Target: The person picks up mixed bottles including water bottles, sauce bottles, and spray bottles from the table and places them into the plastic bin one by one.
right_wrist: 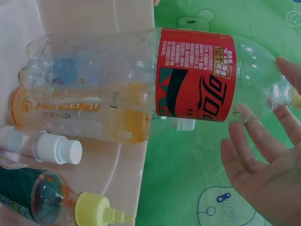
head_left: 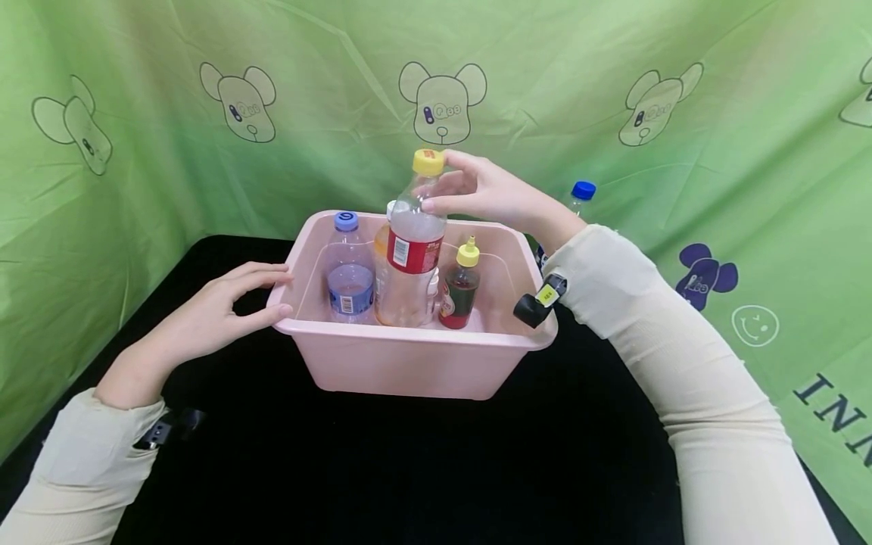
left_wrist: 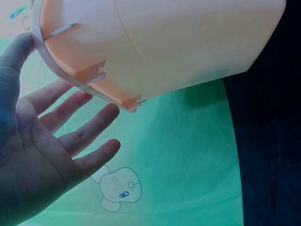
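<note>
My right hand (head_left: 487, 189) holds a clear plastic bottle (head_left: 409, 216) with a yellow cap and red label by its neck and shoulder, thumb and fingers on either side. The bottle is upright, its lower part inside a pink plastic basin (head_left: 409, 363). In the right wrist view, the red-labelled bottle (right_wrist: 195, 75) lies across the picture, beside an orange-labelled bottle (right_wrist: 80, 115). At the basin's left end, my left hand (head_left: 211, 310) touches the rim with fingertips and thumb. From the left wrist, that hand (left_wrist: 51, 132) shows fairly straight, spread fingers against the rim.
Inside the basin stand a blue-capped water bottle (head_left: 350, 280), a small white-capped bottle (right_wrist: 59, 149) and a dark squeeze bottle (head_left: 459, 295) with a yellow nozzle. Another blue-capped bottle (head_left: 582, 195) stands behind my right wrist. Black cloth (head_left: 409, 469) covers the table; green printed cloth (head_left: 327, 113) hangs behind.
</note>
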